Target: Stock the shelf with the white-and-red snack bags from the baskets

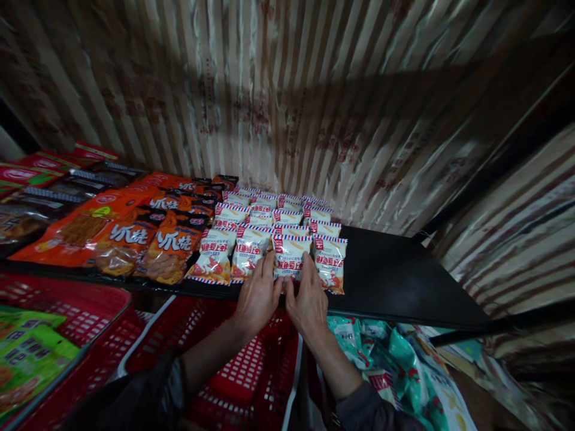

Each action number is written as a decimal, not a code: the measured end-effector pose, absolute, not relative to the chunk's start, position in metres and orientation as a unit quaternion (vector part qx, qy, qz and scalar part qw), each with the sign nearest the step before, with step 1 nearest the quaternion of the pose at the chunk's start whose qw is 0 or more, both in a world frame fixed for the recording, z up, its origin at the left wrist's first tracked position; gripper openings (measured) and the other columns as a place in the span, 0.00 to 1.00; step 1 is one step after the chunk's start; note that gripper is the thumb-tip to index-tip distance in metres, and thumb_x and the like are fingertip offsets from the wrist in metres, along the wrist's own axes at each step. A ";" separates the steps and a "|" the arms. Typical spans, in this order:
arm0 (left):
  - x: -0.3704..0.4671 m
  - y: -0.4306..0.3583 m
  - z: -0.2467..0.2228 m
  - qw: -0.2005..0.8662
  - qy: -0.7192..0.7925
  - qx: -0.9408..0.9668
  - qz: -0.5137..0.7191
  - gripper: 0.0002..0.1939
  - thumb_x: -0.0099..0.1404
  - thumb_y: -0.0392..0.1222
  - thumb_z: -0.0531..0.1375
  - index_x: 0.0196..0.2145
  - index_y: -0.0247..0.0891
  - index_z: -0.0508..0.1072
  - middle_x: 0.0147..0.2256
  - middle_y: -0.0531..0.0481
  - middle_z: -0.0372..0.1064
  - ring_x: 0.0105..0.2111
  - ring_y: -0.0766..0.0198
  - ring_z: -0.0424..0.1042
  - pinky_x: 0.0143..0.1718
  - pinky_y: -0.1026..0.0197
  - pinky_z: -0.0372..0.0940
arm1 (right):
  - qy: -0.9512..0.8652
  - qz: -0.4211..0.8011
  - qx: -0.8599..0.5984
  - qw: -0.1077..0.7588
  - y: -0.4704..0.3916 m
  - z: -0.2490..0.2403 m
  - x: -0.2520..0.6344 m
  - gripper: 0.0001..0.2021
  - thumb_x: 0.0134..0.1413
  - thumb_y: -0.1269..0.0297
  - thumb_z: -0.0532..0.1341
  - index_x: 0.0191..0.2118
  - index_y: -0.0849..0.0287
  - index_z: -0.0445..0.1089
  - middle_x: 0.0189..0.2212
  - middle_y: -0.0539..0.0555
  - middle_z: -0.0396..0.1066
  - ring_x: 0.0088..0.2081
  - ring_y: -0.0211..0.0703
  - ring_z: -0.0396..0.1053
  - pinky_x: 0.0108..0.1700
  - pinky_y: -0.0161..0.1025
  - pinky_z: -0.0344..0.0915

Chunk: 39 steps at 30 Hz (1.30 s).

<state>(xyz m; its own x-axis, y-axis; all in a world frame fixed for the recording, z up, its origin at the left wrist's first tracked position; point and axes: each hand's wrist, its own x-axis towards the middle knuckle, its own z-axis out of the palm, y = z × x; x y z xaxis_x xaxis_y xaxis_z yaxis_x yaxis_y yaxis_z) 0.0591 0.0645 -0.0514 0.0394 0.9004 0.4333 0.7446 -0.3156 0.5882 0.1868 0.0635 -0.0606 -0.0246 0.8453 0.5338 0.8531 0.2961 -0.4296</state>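
Both hands meet at a white snack bag (291, 248) with red lettering and a striped edge, in the front row on a black shelf (395, 281). My left hand (258, 293) presses its fingers against the bag's left side. On the right side, my right hand (309, 299) does the same, so the bag is gripped between the two. Matching bags stand in rows behind it, with a neighbouring bag (330, 263) on the right and another bag (249, 254) on the left.
Orange snack packs (173, 242) and dark packs (45, 203) fill the shelf's left part. Below are a red basket (251, 383), another red basket (103, 317) with green packs (36, 365), and teal bags (399, 359). Striped wrapped sheeting (287, 90) rises behind.
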 end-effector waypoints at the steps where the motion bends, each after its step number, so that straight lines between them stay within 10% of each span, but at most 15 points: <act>1: 0.059 0.065 -0.053 0.097 0.570 0.714 0.396 0.27 0.66 0.36 0.53 0.62 0.33 0.54 0.56 0.33 0.63 0.57 0.51 0.66 0.54 0.48 0.66 | -0.717 -0.016 -0.596 0.362 0.063 -0.060 0.187 0.30 0.63 0.62 0.52 0.67 0.67 0.47 0.63 0.68 0.58 0.61 0.57 0.60 0.57 0.54 0.64; 39: 0.061 0.073 -0.053 0.200 0.547 0.699 0.416 0.31 0.65 0.34 0.50 0.65 0.32 0.51 0.61 0.34 0.59 0.60 0.54 0.62 0.60 0.48 0.60 | -0.728 0.036 -0.546 0.413 0.070 -0.066 0.184 0.33 0.62 0.64 0.53 0.69 0.64 0.42 0.60 0.71 0.61 0.59 0.58 0.63 0.55 0.60 0.66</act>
<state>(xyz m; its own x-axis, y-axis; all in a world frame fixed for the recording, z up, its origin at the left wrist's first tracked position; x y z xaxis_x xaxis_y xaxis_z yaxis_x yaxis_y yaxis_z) 0.0611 0.0727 -0.0534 0.0558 0.9303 0.3626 0.5975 -0.3221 0.7343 0.1841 0.0696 -0.0660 -0.0627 0.8247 0.5621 0.7656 0.4011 -0.5030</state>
